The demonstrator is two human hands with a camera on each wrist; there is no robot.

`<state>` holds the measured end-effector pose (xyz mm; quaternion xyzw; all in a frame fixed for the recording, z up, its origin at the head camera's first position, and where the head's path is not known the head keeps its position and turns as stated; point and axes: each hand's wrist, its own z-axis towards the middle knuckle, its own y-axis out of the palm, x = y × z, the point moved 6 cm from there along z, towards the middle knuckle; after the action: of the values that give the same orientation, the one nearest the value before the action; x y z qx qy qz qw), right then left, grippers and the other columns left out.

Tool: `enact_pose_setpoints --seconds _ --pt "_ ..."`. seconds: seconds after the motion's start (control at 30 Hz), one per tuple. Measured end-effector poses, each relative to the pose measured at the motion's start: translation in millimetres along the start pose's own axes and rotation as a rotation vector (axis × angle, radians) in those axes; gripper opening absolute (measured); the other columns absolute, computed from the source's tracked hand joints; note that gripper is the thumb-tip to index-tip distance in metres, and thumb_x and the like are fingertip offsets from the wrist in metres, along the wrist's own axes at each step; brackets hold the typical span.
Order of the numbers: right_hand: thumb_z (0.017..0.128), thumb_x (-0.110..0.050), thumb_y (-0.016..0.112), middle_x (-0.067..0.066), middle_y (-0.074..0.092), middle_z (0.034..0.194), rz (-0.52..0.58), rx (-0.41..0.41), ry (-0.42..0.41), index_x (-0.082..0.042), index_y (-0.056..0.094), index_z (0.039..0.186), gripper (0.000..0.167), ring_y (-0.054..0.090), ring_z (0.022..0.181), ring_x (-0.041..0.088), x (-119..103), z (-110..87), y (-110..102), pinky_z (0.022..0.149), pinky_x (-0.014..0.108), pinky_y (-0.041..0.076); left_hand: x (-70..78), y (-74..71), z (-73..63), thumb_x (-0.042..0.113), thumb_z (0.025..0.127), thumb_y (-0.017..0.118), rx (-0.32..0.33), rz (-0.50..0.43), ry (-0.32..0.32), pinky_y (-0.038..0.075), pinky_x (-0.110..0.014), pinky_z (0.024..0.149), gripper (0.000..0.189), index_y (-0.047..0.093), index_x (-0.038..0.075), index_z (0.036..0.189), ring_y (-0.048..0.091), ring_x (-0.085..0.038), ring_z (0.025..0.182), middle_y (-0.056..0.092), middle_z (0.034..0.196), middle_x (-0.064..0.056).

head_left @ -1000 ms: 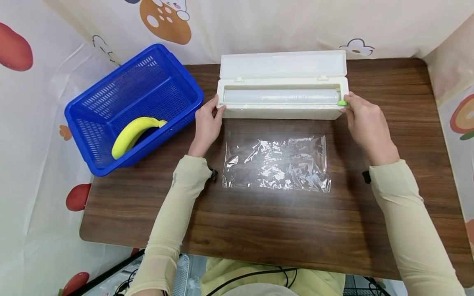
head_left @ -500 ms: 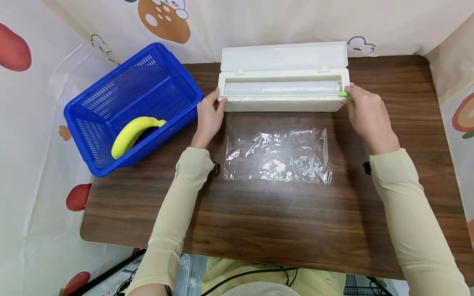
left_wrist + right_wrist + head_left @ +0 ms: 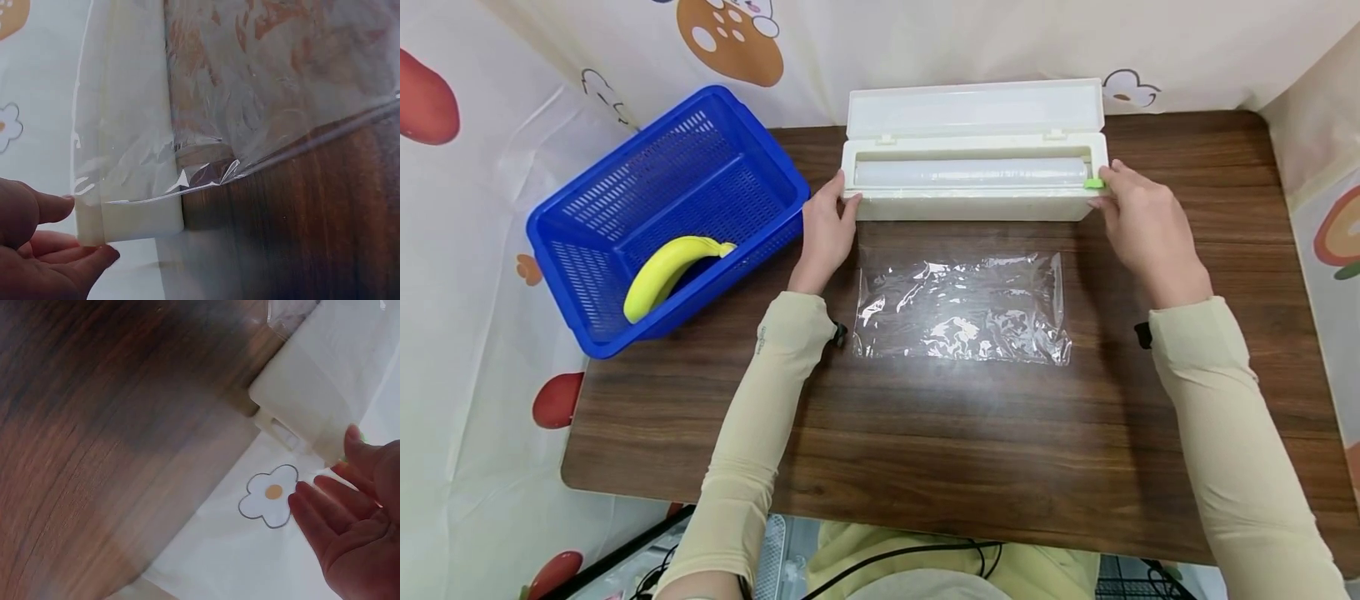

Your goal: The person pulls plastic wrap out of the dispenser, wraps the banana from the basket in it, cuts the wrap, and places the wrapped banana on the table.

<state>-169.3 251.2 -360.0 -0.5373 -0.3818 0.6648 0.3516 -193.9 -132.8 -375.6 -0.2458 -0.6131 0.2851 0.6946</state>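
Observation:
A long white cling film dispenser (image 3: 970, 207) stands near the back of the table, its lid (image 3: 973, 110) flipped back and a film roll (image 3: 970, 172) inside. My left hand (image 3: 826, 233) grips its left end; in the left wrist view the thumb and fingers (image 3: 59, 209) pinch the corner. My right hand (image 3: 1150, 229) holds the right end beside a small green slide cutter (image 3: 1094, 183); whether a finger touches the cutter I cannot tell. Clear cling film (image 3: 962, 312) hangs over the dispenser's front and spreads, wrinkled, over the tabletop.
A blue plastic basket (image 3: 561, 287) stands at the left edge, close to my left hand, with a yellow banana (image 3: 662, 275) in it. The brown wooden table (image 3: 962, 458) meets a printed curtain (image 3: 970, 42) at the back.
Both hands have pushed the open dispenser a little away from the body, toward the curtain. The film sheet has slid along with it. The basket and banana stay put.

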Motion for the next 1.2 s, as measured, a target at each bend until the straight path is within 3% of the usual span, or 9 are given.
enact_pose_setpoints --seconds 0.17,0.4,0.6,0.73,0.93,1.2 --pt "0.107 -0.011 0.062 0.031 0.046 0.156 -0.029 -0.006 0.008 0.007 0.046 0.154 0.053 0.048 0.139 0.056 -6 -21.1 -7 0.111 0.070 0.039 11.0 -5.3 -12.3 0.007 0.108 0.059 0.008 0.006 0.076 0.036 -0.040 0.124 0.053 0.041 -0.012 0.154 0.043 -0.036 0.150 0.044 0.158 -0.030" --pt "0.100 -0.013 0.074 0.030 0.055 0.148 -0.048 0.077 -0.070 0.008 0.057 0.145 0.052 0.056 0.132 0.055 -26 -60.3 -12 0.105 0.069 0.046 36.3 -30.8 -27.5 0.003 0.106 0.062 0.081 -0.011 0.168 0.039 -0.039 0.122 0.047 0.049 -0.013 0.148 0.048 -0.037 0.146 0.050 0.153 -0.029" --pt "0.092 -0.015 0.082 0.030 0.058 0.146 -0.055 0.040 -0.128 0.009 0.058 0.143 0.061 0.056 0.132 0.054 -40 -91.4 2 0.103 0.069 0.048 50.1 -58.7 -37.5 0.005 0.106 0.061 0.118 0.017 0.191 0.038 -0.038 0.122 0.045 0.052 -0.011 0.147 0.050 -0.036 0.145 0.053 0.152 -0.028" --pt "0.089 -0.012 0.084 0.031 0.059 0.144 -0.039 0.000 -0.173 0.010 0.060 0.140 0.060 0.058 0.130 0.054 -49 -110.2 16 0.102 0.067 0.049 46.9 -80.1 -42.4 0.008 0.107 0.060 0.157 0.059 0.178 0.037 -0.037 0.123 0.044 0.053 -0.010 0.147 0.051 -0.035 0.146 0.054 0.152 -0.027" --pt "0.086 -0.006 0.085 0.030 0.064 0.138 -0.019 0.013 -0.236 0.011 0.064 0.134 0.055 0.062 0.125 0.051 -55 -127.3 31 0.098 0.064 0.052 32.4 -106.5 -43.0 0.014 0.110 0.058 0.162 0.094 0.086 0.035 -0.036 0.123 0.046 0.052 -0.006 0.150 0.047 -0.028 0.149 0.051 0.155 -0.023" --pt "0.083 -0.002 0.087 0.032 0.066 0.133 -0.024 -0.001 -0.308 0.013 0.065 0.133 0.057 0.065 0.121 0.052 -58 -140.9 47 0.096 0.063 0.054 25.1 -131.9 -44.6 0.014 0.109 0.058 0.189 0.124 0.064 0.037 -0.037 0.123 0.044 0.054 -0.004 0.150 0.049 -0.028 0.147 0.053 0.154 -0.020"
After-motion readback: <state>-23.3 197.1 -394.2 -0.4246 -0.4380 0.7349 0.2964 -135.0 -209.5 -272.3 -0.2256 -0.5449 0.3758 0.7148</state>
